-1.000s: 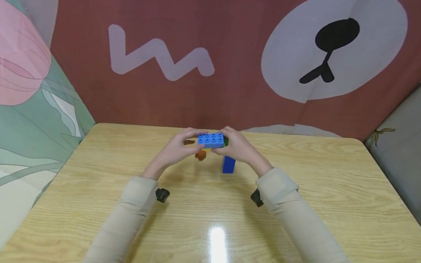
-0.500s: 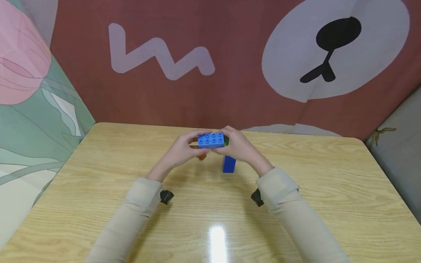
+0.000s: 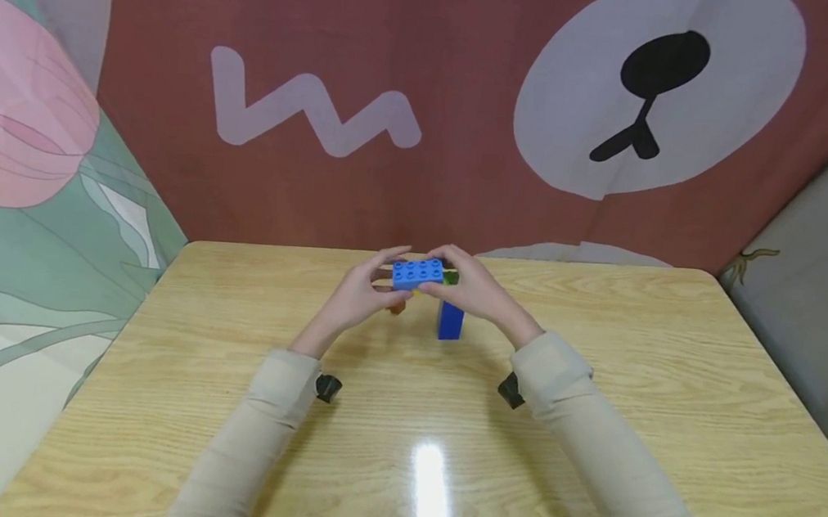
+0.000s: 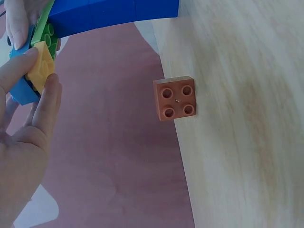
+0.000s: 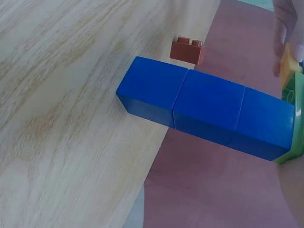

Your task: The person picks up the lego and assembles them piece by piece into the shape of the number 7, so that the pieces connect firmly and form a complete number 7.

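My left hand (image 3: 353, 294) and right hand (image 3: 481, 287) hold a light blue toy building brick (image 3: 417, 273) from either end, studs up. Under it sit a yellow brick (image 4: 42, 66) and a green brick (image 4: 47, 33). In the left wrist view, left fingers lie around the yellow and light blue bricks, while right fingers rest at the far end. A dark blue column (image 5: 209, 107) of three blocks reaches from near the table up to the green brick. Whether its foot touches the table is unclear. Some right fingers are hidden.
A brown-orange four-stud brick (image 4: 175, 99) sits on the wooden table (image 3: 382, 453) near its far edge, partly behind my left hand in the head view. Behind the table hangs a reddish printed cloth (image 3: 301, 191). Dark wrist cameras (image 3: 328, 387) hang below both cuffs.
My left hand has shifted slightly right and covers more of the brown-orange brick. My right hand's grip has shifted, showing more green. The light blue brick has barely moved.
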A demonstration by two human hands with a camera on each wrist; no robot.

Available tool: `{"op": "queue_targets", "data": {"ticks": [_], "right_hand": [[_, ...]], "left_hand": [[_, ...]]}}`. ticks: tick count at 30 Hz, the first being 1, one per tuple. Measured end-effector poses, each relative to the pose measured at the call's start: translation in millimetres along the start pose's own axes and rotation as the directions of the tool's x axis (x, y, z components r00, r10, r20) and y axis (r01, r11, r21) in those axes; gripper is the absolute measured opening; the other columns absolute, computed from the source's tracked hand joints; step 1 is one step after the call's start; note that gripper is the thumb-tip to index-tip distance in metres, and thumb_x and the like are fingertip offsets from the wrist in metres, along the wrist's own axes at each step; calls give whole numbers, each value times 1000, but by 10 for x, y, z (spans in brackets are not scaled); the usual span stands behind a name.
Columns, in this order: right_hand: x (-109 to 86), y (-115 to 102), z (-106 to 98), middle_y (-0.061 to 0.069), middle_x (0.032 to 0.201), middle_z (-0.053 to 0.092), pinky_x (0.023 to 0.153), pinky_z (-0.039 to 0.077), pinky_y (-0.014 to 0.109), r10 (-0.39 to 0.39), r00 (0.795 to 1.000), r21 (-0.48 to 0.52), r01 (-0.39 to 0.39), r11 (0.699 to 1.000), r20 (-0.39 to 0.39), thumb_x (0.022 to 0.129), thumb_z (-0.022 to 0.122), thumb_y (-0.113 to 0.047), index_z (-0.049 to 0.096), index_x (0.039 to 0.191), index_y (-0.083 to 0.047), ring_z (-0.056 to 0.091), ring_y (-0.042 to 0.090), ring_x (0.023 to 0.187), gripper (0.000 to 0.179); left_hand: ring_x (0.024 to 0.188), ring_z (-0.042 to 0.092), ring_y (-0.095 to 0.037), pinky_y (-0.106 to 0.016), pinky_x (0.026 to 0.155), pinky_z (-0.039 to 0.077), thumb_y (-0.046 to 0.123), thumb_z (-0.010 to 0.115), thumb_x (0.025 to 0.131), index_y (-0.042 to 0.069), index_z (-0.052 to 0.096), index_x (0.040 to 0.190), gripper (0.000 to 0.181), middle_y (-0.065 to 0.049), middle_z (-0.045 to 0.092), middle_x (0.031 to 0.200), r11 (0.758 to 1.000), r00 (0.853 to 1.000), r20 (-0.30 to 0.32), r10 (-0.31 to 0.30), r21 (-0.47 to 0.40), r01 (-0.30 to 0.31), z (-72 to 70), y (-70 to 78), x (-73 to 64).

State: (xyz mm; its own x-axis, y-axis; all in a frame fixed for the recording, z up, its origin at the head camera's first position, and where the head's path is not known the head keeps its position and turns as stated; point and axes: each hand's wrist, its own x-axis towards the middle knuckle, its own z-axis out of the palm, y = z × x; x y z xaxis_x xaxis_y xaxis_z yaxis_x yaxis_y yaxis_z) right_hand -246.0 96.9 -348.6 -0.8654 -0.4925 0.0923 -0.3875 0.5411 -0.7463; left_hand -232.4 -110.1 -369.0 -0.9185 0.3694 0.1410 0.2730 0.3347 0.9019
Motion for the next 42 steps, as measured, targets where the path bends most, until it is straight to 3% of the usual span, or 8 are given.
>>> {"op": "queue_targets", "data": {"ticks": [12,17,19,20,24,27,38,42], "right_hand": [[-41,32,-3,17,146,36,111,33,60,-40,997,-69,36,997,-67,91,66,-23,51,129,-3,35,37,137,45],[-81,91,26,17,146,36,111,36,56,-163,983,-217,141,966,-85,88,70,-24,44,138,-4,37,36,136,60],[-103,126,45,17,144,41,110,39,52,-292,952,-379,239,894,-90,85,73,-26,45,138,-3,40,34,134,64],[-114,145,54,16,143,44,109,41,50,-369,925,-471,287,834,-90,84,74,-26,46,138,-3,43,33,132,65],[-150,229,96,15,134,57,104,48,43,-626,777,-749,378,544,-63,80,77,-28,52,133,-2,54,29,124,64],[-161,282,127,14,133,59,102,49,41,-690,721,-809,372,455,-58,79,78,-26,53,133,-2,57,28,122,64],[-142,341,215,15,126,64,100,51,39,-747,648,-825,336,455,-149,73,82,-16,59,126,0,62,28,117,60],[-142,337,222,15,125,65,98,52,39,-751,638,-820,331,467,-170,72,83,-14,61,124,0,63,28,115,59]], "left_hand": [[122,55,-32,-38,99,52,3,68,86,9,53,136,52,-14,51,136,999,999,-30,38,0,-38,41,1,1],[120,56,-32,-37,97,54,3,68,86,7,54,135,50,-15,52,135,998,997,-44,63,6,-63,46,-19,-3],[119,57,-33,-36,95,54,3,68,87,6,53,134,50,-16,53,134,997,996,-48,81,14,-81,50,-34,-4],[119,57,-32,-35,95,55,3,67,87,7,53,134,50,-16,53,133,996,995,-49,87,17,-86,51,-42,-5],[119,57,-30,-34,95,54,5,67,88,8,53,135,49,-14,53,134,996,995,-51,88,20,-87,57,-60,-5],[120,57,-29,-35,96,53,7,67,88,10,53,135,49,-12,53,135,998,996,-51,68,5,-68,64,-58,-6],[123,56,-32,-34,96,53,2,66,88,7,52,135,50,-15,50,135,995,993,-95,68,-62,-74,135,-58,5],[125,54,-32,-37,99,51,0,67,86,8,51,137,54,-14,48,138,994,994,-100,46,-95,-55,166,-52,7]]}}
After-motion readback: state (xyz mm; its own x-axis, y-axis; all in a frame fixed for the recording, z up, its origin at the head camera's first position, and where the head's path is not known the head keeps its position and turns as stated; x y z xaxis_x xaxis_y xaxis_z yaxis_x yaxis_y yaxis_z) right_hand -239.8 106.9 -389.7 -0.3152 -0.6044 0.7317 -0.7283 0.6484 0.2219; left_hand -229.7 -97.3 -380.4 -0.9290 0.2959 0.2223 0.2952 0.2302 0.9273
